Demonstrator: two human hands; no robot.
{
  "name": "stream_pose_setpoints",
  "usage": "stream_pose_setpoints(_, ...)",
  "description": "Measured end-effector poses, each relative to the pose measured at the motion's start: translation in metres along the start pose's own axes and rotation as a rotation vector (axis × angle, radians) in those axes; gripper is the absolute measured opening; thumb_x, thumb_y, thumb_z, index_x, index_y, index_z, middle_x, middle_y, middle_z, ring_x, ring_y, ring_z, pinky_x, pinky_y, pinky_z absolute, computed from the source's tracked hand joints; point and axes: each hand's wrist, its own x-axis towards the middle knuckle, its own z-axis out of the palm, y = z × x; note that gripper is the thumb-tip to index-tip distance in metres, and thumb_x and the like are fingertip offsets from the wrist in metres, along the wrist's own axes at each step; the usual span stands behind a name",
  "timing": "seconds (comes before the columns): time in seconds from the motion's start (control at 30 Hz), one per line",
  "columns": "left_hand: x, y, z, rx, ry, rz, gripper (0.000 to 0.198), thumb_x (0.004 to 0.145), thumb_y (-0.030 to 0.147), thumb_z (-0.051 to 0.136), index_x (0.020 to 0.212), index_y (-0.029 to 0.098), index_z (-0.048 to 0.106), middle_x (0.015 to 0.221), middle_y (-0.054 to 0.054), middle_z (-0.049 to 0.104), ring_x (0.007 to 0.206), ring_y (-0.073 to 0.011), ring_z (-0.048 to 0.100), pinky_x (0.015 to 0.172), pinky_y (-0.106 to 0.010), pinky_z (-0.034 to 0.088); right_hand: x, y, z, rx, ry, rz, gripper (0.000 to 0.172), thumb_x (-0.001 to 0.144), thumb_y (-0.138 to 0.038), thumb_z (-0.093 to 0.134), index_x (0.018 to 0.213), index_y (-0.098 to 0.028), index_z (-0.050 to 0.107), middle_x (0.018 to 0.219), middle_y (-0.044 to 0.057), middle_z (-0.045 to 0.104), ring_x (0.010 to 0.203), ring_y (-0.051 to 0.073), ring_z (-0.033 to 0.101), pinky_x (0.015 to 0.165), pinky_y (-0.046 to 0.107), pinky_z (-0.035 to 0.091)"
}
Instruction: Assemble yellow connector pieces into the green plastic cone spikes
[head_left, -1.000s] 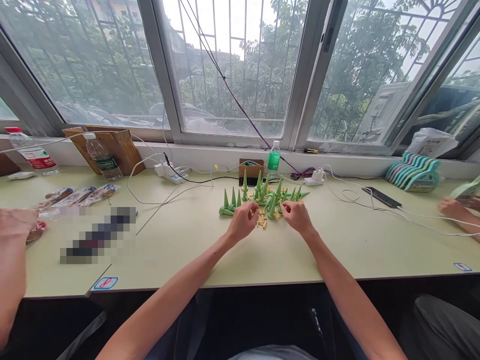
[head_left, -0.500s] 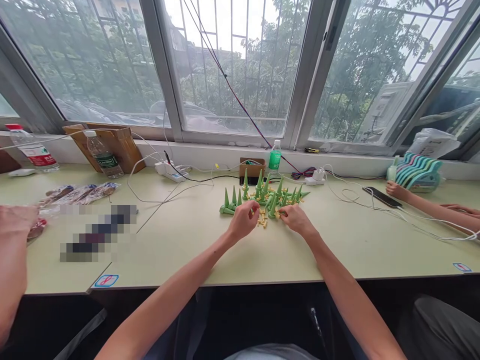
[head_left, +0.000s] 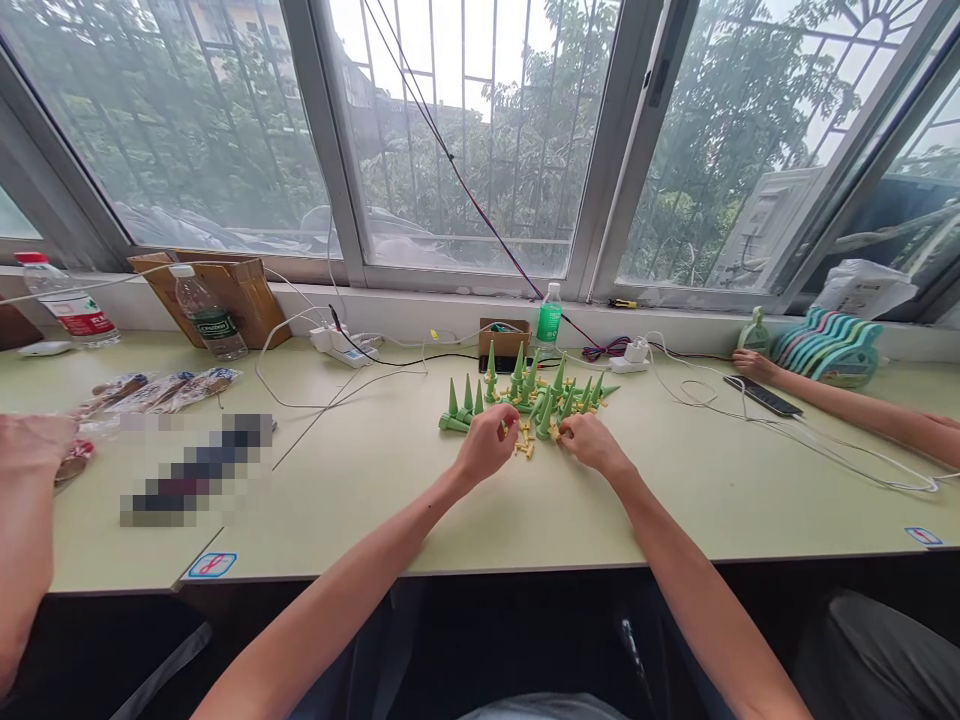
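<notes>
"Well, where are the green cones (head_left: 517, 378) placed?"
"They are bunched on the table (head_left: 480, 520), some upright, some lying, with yellow pieces (head_left: 529, 450) strewn among them."
"And what is seen nearest?"
"The left hand (head_left: 489, 440) is curled beside them, the right hand (head_left: 590, 440) bent at a yellow piece; whether anything is pinched by either cannot be told"

Hold of left grip (head_left: 489, 442) unclear; dark object (head_left: 199, 472) blurred; co-worker's forearm (head_left: 24, 530) cut by left edge.
</notes>
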Motion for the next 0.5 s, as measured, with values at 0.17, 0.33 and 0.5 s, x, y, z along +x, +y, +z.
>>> stream_pose_setpoints(0.17,0.0,-0.002,0.0,-0.002,0.002,0.0,0.005,0.082,0.016,0.051,0.081,0.018,0.056,0.077,0.0,0.061,0.053,-0.0079,0.045,0.054,-0.022,0.041,0.0,0.002,0.0,0.031,0.053,-0.014,0.014,0.077,-0.015,0.058,0.066,-0.017,0.068,0.063,0.004,0.064,0.057,0.014,0.056,0.054,0.023,0.034)
stream_pose_setpoints(0.33,0.0,-0.003,0.001,-0.003,0.004,-0.01,0.006,0.082,0.017,0.05,0.082,0.018,0.056,0.078,-0.001,0.061,0.054,-0.0084,0.046,0.054,-0.022,0.042,0.0,0.001,-0.005,0.203,0.304,-0.062,0.019,0.083,-0.026,0.054,0.07,-0.017,0.065,0.05,-0.002,0.054,0.046,0.012,0.046,0.056,0.024,0.037)
stream_pose_setpoints(0.5,0.002,-0.004,-0.001,0.006,0.053,-0.024,0.005,0.082,0.016,0.051,0.082,0.019,0.056,0.077,0.0,0.061,0.052,-0.0085,0.045,0.054,-0.022,0.04,-0.005,-0.015,-0.008,0.34,0.647,-0.055,0.027,0.089,-0.038,0.05,0.084,-0.016,0.066,0.045,-0.006,0.043,0.042,0.011,0.038,0.055,0.023,0.039)
